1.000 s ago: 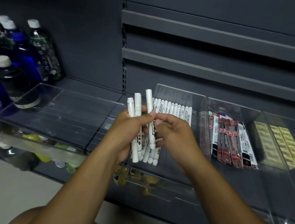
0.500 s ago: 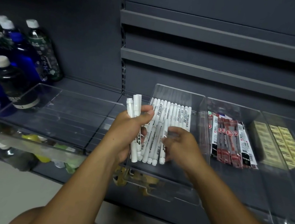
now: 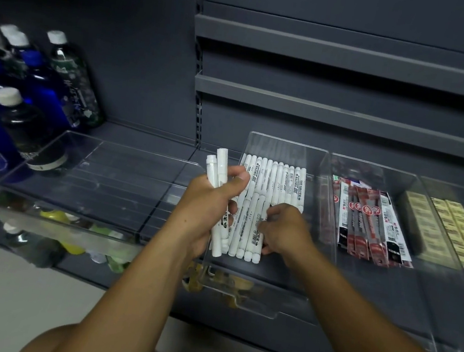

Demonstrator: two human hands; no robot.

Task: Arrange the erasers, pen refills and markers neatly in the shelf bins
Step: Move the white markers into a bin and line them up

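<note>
My left hand (image 3: 207, 202) grips two white markers (image 3: 219, 171) upright above the left edge of the clear marker bin (image 3: 286, 144). Inside that bin a back row of white markers (image 3: 279, 185) lies side by side, with a shorter front row (image 3: 249, 230) below it. My right hand (image 3: 285, 231) rests low in the bin, fingers curled against the rightmost marker of the front row. To the right, a second clear bin (image 3: 370, 165) holds red-and-black pen refill packs (image 3: 370, 223), and a third bin (image 3: 455, 186) holds yellow erasers (image 3: 450, 229).
A wide clear bin (image 3: 107, 144) stands on the shelf to the left. Dark and blue bottles (image 3: 46, 96) with white caps crowd the far left. Grey shelf rails (image 3: 354, 56) run across the back panel. Below the shelf, more bottles (image 3: 54, 230) show through.
My right hand took one marker from the left hand's bundle, carried it down and laid it in the front row. The left hand now holds two markers instead of three.
</note>
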